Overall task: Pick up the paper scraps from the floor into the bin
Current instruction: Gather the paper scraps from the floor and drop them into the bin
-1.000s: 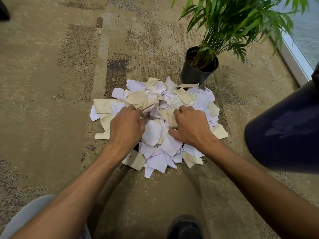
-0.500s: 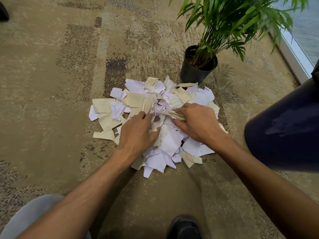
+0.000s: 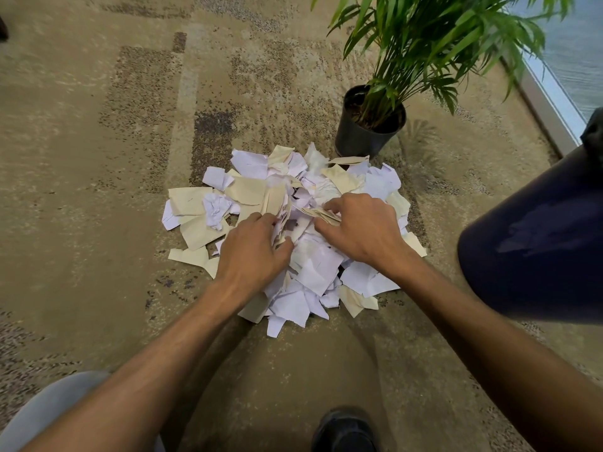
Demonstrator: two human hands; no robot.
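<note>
Paper scraps [image 3: 313,272], white and cream, lie heaped in one pile on the patterned carpet [image 3: 98,223], none yet in the bin. Both hands press into the middle of the heap from opposite sides. The left hand [image 3: 251,252] has its fingers curled together around a wad of scraps at the pile's centre, thumb tucked toward the paper; the right hand [image 3: 362,230] has its fingers bent and closing on a folded cream piece, thumb reaching under it. Coming at the heap from two sides looks meant to gather a large double handful rather than single pieces. Loose cream pieces lie at the left edge, outside the grasp, so several scoops seem needed. A dark blue bin [image 3: 535,243] stands just right of the pile, close beside the right forearm, handy for a short carry. A potted palm [image 3: 368,135] sits touching the pile's far edge. A dark shoe [image 3: 344,429] shows at the bottom.
</note>
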